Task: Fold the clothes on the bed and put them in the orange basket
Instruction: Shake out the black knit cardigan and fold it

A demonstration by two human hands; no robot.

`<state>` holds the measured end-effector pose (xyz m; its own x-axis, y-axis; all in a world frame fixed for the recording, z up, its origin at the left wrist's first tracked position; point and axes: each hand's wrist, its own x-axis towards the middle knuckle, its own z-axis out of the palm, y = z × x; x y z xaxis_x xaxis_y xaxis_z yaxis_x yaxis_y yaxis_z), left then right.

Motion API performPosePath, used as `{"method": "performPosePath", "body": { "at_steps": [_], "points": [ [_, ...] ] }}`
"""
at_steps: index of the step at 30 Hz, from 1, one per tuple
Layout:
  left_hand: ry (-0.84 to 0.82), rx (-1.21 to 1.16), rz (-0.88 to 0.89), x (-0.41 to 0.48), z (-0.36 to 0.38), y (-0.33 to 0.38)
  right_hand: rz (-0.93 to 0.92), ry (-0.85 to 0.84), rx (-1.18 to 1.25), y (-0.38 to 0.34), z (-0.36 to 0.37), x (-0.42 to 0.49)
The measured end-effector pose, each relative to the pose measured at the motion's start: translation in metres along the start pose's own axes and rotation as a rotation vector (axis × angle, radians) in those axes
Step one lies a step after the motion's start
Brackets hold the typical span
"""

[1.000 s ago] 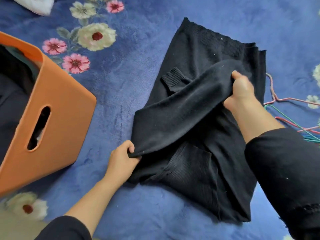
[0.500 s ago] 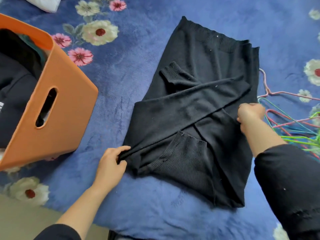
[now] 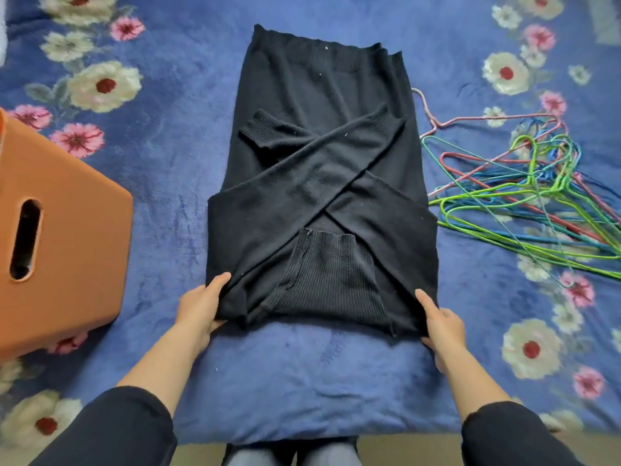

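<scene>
Black knit, basically a black sweater (image 3: 319, 183) lying flat in the middle of the frame. The sleeves are crossed over the body and the ribbed collar is at the near end. The left hand (image 3: 201, 307) pinches the lower-left corner, thumb on top and fingers tucked under the edge. The right hand (image 3: 443, 327) looks the same on the lower-right corner, though its fingers are mostly hidden.

My worry is the sleeves. They're only resting there, so if the near end gets flipped up quickly they'll probably slide off and the fold goes lopsided. The wire hangers (image 3: 537, 203) at right are another one. One pink hook sits just beside the sweater's edge, and loose knit loves catching on wire.

The orange basket (image 3: 84, 230) is at the left edge, well apart from the sweater, so there's still a carry across.

The surface is a plush blue floral blanket (image 3: 302, 381), a bit rumpled, and it'll likely drag on the knit. There's barely any room to see, just a beige strip at the bottom edge.
</scene>
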<state>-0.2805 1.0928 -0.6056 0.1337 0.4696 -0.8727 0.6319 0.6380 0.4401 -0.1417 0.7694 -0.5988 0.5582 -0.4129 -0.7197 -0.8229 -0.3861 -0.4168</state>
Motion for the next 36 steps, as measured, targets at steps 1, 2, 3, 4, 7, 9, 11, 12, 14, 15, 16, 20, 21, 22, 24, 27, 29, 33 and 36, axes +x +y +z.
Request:
{"method": "performPosePath", "body": {
  "at_steps": [1, 2, 3, 4, 7, 9, 11, 12, 14, 15, 16, 20, 21, 22, 24, 27, 29, 33, 36],
  "points": [
    [-0.018, -0.018, -0.012, -0.001, 0.001, 0.000, -0.007, -0.069, 0.067, 0.002, 0.001, -0.003],
    [-0.042, -0.038, -0.017, -0.001, 0.001, 0.000, -0.007, -0.135, 0.119, 0.003, 0.001, -0.004],
    [-0.067, -0.057, -0.009, -0.004, 0.002, -0.001, -0.003, -0.184, 0.181, 0.003, 0.001, -0.005],
    [-0.092, -0.073, 0.009, -0.007, 0.002, 0.000, 0.010, -0.221, 0.247, 0.001, 0.001, -0.005],
    [-0.155, -0.070, 0.064, -0.018, -0.006, -0.004, 0.009, -0.285, 0.374, 0.001, -0.009, -0.002],
    [-0.178, -0.023, 0.056, -0.023, -0.020, -0.008, 0.027, -0.327, 0.322, 0.003, -0.022, -0.001],
    [-0.171, 0.076, 0.016, -0.030, -0.040, -0.017, 0.102, -0.409, 0.150, 0.009, -0.041, -0.005],
    [-0.168, 0.137, -0.016, -0.033, -0.052, -0.023, 0.155, -0.456, 0.015, 0.013, -0.052, -0.008],
    [-0.193, 0.258, -0.126, -0.046, -0.075, -0.039, 0.256, -0.526, -0.238, 0.024, -0.074, -0.014],
    [-0.204, 0.296, -0.189, -0.055, -0.083, -0.048, 0.286, -0.537, -0.313, 0.028, -0.084, -0.016],
    [-0.209, 0.320, -0.232, -0.063, -0.087, -0.052, 0.301, -0.537, -0.349, 0.028, -0.090, -0.018],
    [-0.152, 0.199, -0.168, -0.075, -0.077, -0.035, 0.147, -0.458, -0.237, -0.005, -0.092, -0.024],
    [-0.141, 0.143, -0.118, -0.074, -0.072, -0.021, 0.096, -0.445, -0.157, -0.018, -0.090, -0.023],
    [-0.147, 0.101, -0.070, -0.074, -0.065, -0.006, 0.049, -0.450, -0.085, -0.033, -0.088, -0.023],
    [-0.168, 0.033, -0.006, -0.072, -0.052, 0.029, -0.006, -0.483, 0.002, -0.063, -0.082, -0.021],
    [-0.198, -0.017, 0.065, -0.072, -0.031, 0.087, -0.037, -0.522, 0.081, -0.110, -0.074, -0.013],
    [-0.238, 0.030, 0.119, -0.067, -0.018, 0.125, -0.076, -0.539, 0.122, -0.143, -0.066, -0.005],
    [-0.265, 0.140, 0.232, -0.054, 0.013, 0.191, -0.210, -0.531, 0.106, -0.206, -0.048, 0.010],
    [-0.261, 0.137, 0.333, -0.039, 0.038, 0.234, -0.292, -0.488, 0.163, -0.249, -0.028, 0.021]
  ]
}}
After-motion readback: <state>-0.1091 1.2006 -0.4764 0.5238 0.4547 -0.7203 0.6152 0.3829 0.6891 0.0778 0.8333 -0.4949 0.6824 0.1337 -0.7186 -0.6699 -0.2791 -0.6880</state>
